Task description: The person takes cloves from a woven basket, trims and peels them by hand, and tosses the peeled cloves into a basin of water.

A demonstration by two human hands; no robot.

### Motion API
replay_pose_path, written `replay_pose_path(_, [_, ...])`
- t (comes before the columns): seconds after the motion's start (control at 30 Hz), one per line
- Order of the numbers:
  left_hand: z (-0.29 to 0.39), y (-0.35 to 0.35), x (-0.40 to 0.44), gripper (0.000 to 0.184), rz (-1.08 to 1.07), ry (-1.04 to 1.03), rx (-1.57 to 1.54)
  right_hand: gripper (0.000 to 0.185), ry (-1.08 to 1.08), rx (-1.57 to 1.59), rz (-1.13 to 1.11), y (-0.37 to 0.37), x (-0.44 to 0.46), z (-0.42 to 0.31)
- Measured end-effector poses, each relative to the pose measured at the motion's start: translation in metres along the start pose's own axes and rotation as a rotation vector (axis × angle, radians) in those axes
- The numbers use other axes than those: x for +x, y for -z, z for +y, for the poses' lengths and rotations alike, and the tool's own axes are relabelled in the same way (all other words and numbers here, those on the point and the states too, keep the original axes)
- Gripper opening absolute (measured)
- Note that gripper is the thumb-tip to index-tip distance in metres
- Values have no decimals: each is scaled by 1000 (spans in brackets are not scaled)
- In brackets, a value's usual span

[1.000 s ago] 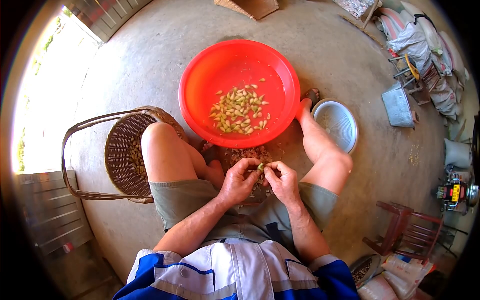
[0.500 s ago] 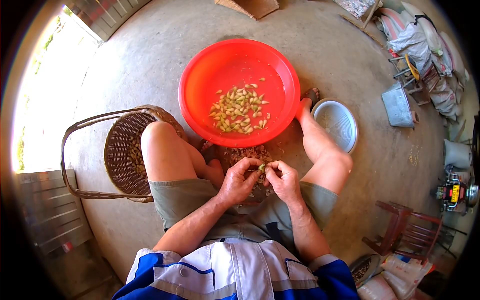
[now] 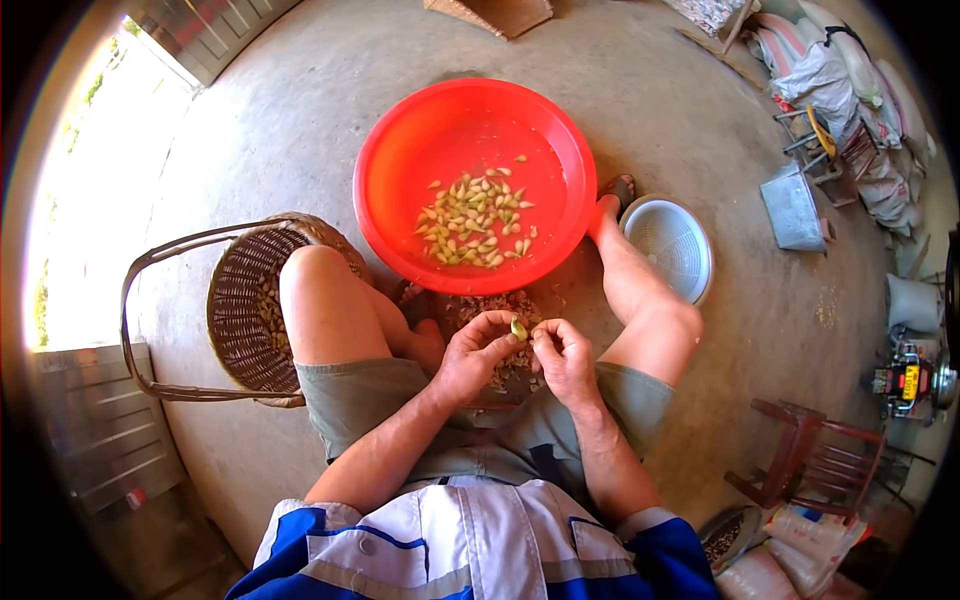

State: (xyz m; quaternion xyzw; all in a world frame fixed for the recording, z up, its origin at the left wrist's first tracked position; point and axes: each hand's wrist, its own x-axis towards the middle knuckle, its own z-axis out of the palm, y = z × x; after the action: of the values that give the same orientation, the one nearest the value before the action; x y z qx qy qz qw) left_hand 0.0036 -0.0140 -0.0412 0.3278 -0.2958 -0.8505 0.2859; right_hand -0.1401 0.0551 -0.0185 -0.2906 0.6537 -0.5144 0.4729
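Between my knees, my left hand (image 3: 476, 356) pinches a small pale green bulb (image 3: 518, 328) between thumb and fingertips. Close beside it, my right hand (image 3: 566, 364) has its thumb and fingers pressed together near the bulb; whatever they hold is too small to name. Peelings (image 3: 497, 306) lie scattered on the floor beyond and under my hands. A red basin (image 3: 375, 205) in front of my feet has many pale bulbs (image 3: 475, 218) grouped in its lower middle. More small bulbs (image 3: 270, 312) lie in the wicker basket (image 3: 232, 340), left of my left knee.
A pale round strainer (image 3: 668, 245) stands beside my right foot. Farther right are a metal bucket (image 3: 793, 210), sacks (image 3: 820, 85) and a dark red wooden chair (image 3: 815, 460). The basket's tall handle (image 3: 128, 300) sticks out to the left.
My left fingers have shifted slightly, and more of the green bulb shows between the fingertips. My right fingertips have moved slightly away from it. The view has shifted a little.
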Motion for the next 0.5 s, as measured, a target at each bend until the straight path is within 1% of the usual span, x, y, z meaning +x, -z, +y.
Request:
replay_pose_path(0.17, [-7, 3, 3, 22, 9, -57, 33, 9, 27, 4, -32, 1, 0, 1])
replay_pose_path(0.27, [-7, 3, 1, 21, -3, -131, 230, 9, 17, -6, -31, -2, 1, -6])
replay_pose_path(0.37, [-7, 3, -1, 20, 29, -157, 385, 8, 6, 0, -29, -3, 2, -4])
replay_pose_path(0.5, [-4, -1, -3, 19, 45, -210, 477, 7, -7, 17, -39, -2, 2, 3])
